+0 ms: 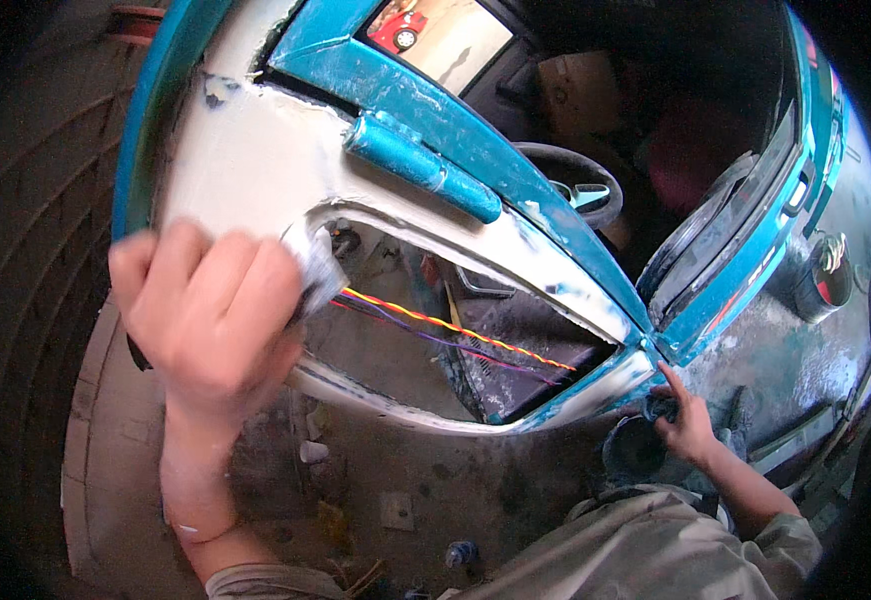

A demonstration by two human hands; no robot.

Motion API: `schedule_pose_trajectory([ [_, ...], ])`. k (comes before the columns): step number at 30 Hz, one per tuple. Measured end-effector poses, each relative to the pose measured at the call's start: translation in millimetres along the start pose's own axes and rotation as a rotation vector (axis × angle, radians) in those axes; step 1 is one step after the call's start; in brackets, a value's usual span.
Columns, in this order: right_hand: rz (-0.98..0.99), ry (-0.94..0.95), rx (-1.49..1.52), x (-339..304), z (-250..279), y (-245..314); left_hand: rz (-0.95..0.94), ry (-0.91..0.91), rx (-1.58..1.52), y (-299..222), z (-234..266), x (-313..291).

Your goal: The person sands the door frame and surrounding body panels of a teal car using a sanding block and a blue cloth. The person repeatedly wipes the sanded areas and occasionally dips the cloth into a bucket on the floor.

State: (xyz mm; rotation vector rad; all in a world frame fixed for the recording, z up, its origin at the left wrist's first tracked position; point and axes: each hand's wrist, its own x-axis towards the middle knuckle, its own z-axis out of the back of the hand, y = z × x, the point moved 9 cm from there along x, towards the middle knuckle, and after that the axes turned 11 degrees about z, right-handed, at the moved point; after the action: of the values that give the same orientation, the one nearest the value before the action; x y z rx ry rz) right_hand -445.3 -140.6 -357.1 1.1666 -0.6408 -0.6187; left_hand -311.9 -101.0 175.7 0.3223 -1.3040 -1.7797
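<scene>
1. Teal vehicle frame (435, 115): slanting beyond both hands, its lower corner at the right hand's (690, 430) fingertip.
2. Teal door (745, 278): standing open, beyond the right hand. Should it swing, the finger near the joint could be pinched.
3. Off-white panel (255, 150): coated, patchy; beyond and inward of the left hand (210, 300), with a large opening running between the hands. Uneven pressure at the opening's rim could chip or round off the coating.
4. Steering wheel (607, 178): inside the cab, farther off than the right hand.
5. Dark bucket (810, 297): on the floor, outward of the right hand and beyond it.
6. Teal cylinder (420, 170): mounted beyond the left hand, toward the right; knuckles could knock it on a long stroke.
7. Twisted wires (452, 325): strung across the opening between the hands; a slip inward could snag them.
8. Left hand: blurred, fingers curled tight round the grey sheet.
9. Right hand: half open, index finger extended to the corner, others loosely bent; whether it holds anything cannot be told.
10. Grey sheet (321, 268): projecting from the left hand's grip at the panel's rim; a loose grip could let it slide, scraping the knuckles.
</scene>
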Motion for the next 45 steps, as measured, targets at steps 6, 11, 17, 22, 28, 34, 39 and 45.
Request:
schedule_pose_trajectory([
  [6,-0.072,0.032,-0.009,-1.6,-3.9,-5.3,-0.02,0.027,0.023,-0.4,-6.6,-2.4],
  [11,0.001,0.03,-0.02,-2.7,-9.7,-0.5,0.047,0.025,0.013,5.1,3.7,-13.8],
  [17,-0.069,0.055,-0.012,-1.2,-10.5,-1.8,0.083,-0.018,0.031,5.6,-4.3,-22.7],
  [22,-0.075,0.015,-0.01,-5.2,-5.7,-3.4,0.248,-0.077,0.046,10.3,5.4,-49.4],
  [28,-0.091,0.073,-0.02,-5.1,-11.1,3.0,0.183,-0.119,0.001,6.2,-4.3,-24.0],
  [34,-0.085,0.086,0.028,0.9,-10.5,18.5,0.28,-0.064,0.067,14.5,6.3,-54.2],
  [39,-0.121,0.154,-0.086,-2.8,-22.4,3.4,0.245,-0.075,-0.025,4.7,-1.3,-18.0],
  [45,-0.019,0.102,-0.02,1.3,-15.8,17.0,0.365,-0.084,-0.024,18.3,12.9,-68.2],
])
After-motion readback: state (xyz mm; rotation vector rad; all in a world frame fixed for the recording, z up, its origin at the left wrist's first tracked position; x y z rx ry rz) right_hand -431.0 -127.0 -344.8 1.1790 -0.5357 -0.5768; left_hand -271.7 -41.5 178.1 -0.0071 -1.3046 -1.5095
